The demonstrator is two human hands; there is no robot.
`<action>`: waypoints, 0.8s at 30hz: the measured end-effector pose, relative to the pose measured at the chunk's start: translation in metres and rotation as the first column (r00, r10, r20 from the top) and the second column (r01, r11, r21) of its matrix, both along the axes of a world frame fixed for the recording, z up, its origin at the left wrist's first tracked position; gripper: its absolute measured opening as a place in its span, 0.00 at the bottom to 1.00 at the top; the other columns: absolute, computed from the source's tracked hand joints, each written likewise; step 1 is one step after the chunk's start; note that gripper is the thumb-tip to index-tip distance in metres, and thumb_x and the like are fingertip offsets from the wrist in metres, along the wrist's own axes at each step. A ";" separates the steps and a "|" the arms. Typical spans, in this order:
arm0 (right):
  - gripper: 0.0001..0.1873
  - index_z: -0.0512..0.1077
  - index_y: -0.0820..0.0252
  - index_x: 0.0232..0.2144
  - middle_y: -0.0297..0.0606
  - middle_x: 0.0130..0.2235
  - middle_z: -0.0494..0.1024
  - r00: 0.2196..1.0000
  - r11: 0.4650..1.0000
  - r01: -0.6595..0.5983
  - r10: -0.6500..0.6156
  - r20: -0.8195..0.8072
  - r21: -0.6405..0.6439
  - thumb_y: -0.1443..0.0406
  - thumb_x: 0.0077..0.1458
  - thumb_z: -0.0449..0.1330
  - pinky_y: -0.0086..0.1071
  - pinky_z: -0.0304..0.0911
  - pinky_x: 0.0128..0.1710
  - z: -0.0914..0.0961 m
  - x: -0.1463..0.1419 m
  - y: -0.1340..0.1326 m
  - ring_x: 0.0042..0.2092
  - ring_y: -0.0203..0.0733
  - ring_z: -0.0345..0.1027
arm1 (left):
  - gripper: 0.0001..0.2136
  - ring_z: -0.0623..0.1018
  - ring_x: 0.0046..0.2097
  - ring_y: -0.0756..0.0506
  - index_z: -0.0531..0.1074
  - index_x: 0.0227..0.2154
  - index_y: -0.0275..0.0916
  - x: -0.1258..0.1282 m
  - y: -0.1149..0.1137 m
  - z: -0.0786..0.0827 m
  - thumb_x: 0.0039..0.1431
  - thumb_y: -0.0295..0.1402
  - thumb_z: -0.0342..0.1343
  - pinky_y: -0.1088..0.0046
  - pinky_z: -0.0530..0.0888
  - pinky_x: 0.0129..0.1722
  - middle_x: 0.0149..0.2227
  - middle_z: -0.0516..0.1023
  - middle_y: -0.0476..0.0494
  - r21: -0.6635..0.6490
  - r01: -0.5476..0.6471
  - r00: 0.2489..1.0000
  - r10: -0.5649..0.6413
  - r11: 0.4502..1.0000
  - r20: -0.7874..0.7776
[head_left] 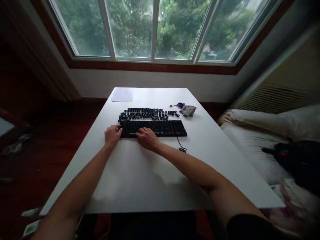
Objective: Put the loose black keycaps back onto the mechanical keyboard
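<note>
The left hand (113, 135) is cupped against the left end of the black keyboard (160, 128), its grip half closed (whether the edge is truly clasped cannot be told). The right hand (148, 138) is laid open on the front keys, with nothing enclosed. The keyboard is set mid-way across the desk (150, 180), just before the loose keycaps (143, 114), which could probably be scattered by a forward shove.

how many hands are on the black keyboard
2. The left hand rests at the left end of the flat black plastic keyboard; the right hand lies on its front rows, left of the middle. No other hand shows.
</note>
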State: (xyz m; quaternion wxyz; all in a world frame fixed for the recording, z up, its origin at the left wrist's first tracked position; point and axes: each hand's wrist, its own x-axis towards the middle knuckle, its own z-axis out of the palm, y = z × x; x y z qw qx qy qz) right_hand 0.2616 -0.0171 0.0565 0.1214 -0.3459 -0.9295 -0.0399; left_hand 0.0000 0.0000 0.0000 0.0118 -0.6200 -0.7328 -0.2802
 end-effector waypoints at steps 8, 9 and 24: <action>0.15 0.79 0.59 0.39 0.44 0.44 0.78 0.999 0.997 0.034 -0.031 0.044 -0.073 0.60 0.67 0.54 0.36 0.55 0.45 0.012 0.003 0.017 0.46 0.45 0.69 | 0.12 0.77 0.47 0.40 0.77 0.45 0.44 -0.003 0.004 0.001 0.60 0.38 0.56 0.63 0.71 0.50 0.46 0.79 0.44 0.013 0.067 0.996 -0.067 0.998 0.053; 0.15 0.80 0.59 0.38 0.43 0.43 0.79 0.999 0.996 0.016 -0.012 0.047 -0.085 0.61 0.67 0.54 0.35 0.55 0.45 0.014 0.002 0.022 0.45 0.44 0.70 | 0.12 0.77 0.47 0.41 0.77 0.45 0.44 -0.004 0.004 0.001 0.60 0.38 0.57 0.63 0.71 0.50 0.46 0.79 0.44 0.019 0.069 0.996 -0.070 0.997 0.060; 0.14 0.79 0.56 0.46 0.43 0.47 0.80 0.996 0.988 0.080 -0.083 -0.021 -0.131 0.63 0.66 0.55 0.31 0.63 0.46 0.018 -0.077 0.125 0.50 0.45 0.73 | 0.09 0.76 0.48 0.39 0.76 0.42 0.44 -0.011 0.001 0.010 0.58 0.34 0.56 0.60 0.71 0.51 0.45 0.76 0.43 0.005 0.138 0.989 -0.138 0.990 0.048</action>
